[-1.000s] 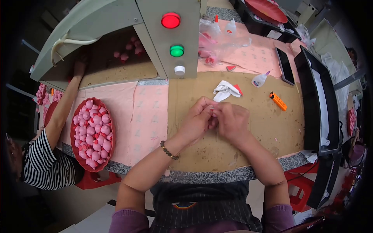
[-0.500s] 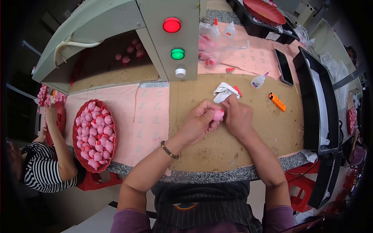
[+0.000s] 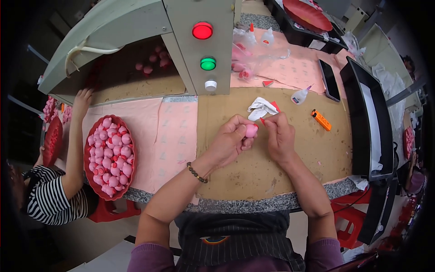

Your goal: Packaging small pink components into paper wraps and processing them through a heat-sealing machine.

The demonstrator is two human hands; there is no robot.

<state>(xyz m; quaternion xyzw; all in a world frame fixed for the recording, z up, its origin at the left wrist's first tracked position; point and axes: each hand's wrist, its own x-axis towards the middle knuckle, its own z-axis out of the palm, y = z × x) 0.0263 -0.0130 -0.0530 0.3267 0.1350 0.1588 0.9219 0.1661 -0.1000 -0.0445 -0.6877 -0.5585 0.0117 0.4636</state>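
My left hand (image 3: 229, 141) is closed around a small round pink figure (image 3: 251, 131) with red bits on it, held above the brown board (image 3: 235, 181). Just to its right, my right hand (image 3: 282, 139) pinches a small pointed red piece (image 3: 262, 121) between thumb and finger. A narrow gap parts the red piece from the figure. Beyond my hands lies a crumpled white cloth (image 3: 260, 109), with a flat red piece (image 3: 276, 106) against it. A small glue bottle (image 3: 299, 96) and an orange tool (image 3: 321, 119) with a black end lie to the right.
At left, a red basket (image 3: 87, 156) is heaped with similar pink figures. A grey machine (image 3: 181, 45) with lit buttons stands behind it; a co-worker's hand (image 3: 83, 97) is at its opening. On the right are a phone (image 3: 329, 80) and a long black bin (image 3: 385, 136).
My right hand has drawn slightly away from the figure, and the red piece now shows in its pinch. The co-worker's hand has moved from the left-hand basket to the machine's opening.
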